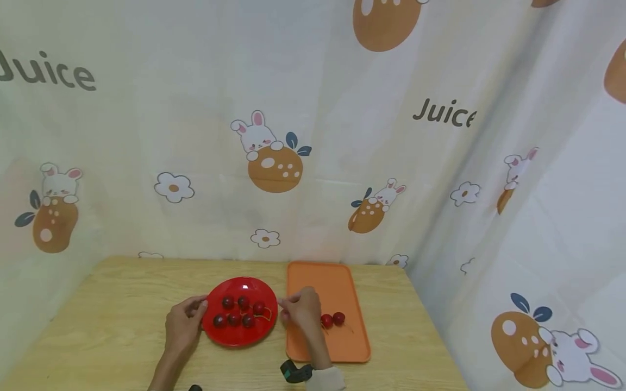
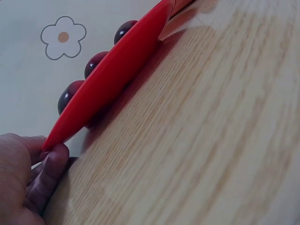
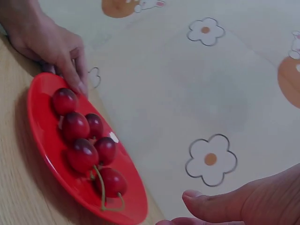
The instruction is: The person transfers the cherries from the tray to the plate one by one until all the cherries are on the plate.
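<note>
A round red plate (image 1: 235, 340) carries several dark red cherries (image 1: 234, 319), some with green stems. My left hand (image 1: 181, 328) pinches its left rim, thumb above and fingers beneath; in the left wrist view that edge of the plate (image 2: 110, 77) is tilted up off the wood. At the right rim is my right hand (image 1: 304, 310), its index finger extended towards the plate. The right wrist view shows the thumb and finger of this hand (image 3: 239, 201) apart, with nothing between them. Two cherries (image 1: 332, 319) with stems lie on an orange tray (image 1: 320, 277), partly behind the right wrist.
The orange tray stands just right of the plate, under my right forearm. Everything is on a light wooden table (image 1: 122, 315). A pale curtain (image 1: 205, 136) printed with rabbits and flowers hangs along its back and sides. A dark wrist strap (image 1: 295, 372) shows on my right wrist.
</note>
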{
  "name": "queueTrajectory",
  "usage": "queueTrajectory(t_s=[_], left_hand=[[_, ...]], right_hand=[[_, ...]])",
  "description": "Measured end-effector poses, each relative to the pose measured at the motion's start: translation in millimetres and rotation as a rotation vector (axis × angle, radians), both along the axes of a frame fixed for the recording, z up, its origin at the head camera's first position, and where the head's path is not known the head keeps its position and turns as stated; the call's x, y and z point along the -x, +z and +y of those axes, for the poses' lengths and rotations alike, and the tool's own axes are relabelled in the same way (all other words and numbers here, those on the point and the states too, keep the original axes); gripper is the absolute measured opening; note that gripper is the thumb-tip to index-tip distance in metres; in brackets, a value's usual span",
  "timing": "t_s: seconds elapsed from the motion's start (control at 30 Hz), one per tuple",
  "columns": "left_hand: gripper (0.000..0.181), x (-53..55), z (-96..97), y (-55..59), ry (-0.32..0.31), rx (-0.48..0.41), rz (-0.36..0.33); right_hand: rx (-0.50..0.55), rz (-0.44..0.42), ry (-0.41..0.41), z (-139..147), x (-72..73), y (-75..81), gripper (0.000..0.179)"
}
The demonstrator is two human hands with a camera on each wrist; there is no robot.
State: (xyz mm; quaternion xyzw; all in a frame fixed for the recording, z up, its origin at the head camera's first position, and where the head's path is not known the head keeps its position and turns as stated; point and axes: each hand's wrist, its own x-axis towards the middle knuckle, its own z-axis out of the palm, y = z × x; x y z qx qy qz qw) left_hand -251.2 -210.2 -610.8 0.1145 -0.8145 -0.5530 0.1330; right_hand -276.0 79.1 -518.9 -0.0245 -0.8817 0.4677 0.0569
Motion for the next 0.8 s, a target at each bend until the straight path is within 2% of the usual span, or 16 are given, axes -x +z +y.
queueTrajectory(t_s=[0.17,0.53,0.8], left_hand=[[0.028,0.2,-0.7,-1.2,0.003,0.005,-0.007],[0.03,-2.5,-1.0,1.1,-0.005,-0.002,-0.019],[0.03,-2.4,-1.6,2.7,-0.011,0.023,-0.024]], right_hand=[[0.102,-0.026,0.011,12.6,-0.9,2.1,0.018],[0.362,-0.097,0.014,43.8,-1.3,-7.9,0.015],[0.489,-0.084,-0.023,69.6,-6.9,-11.4,0.021]])
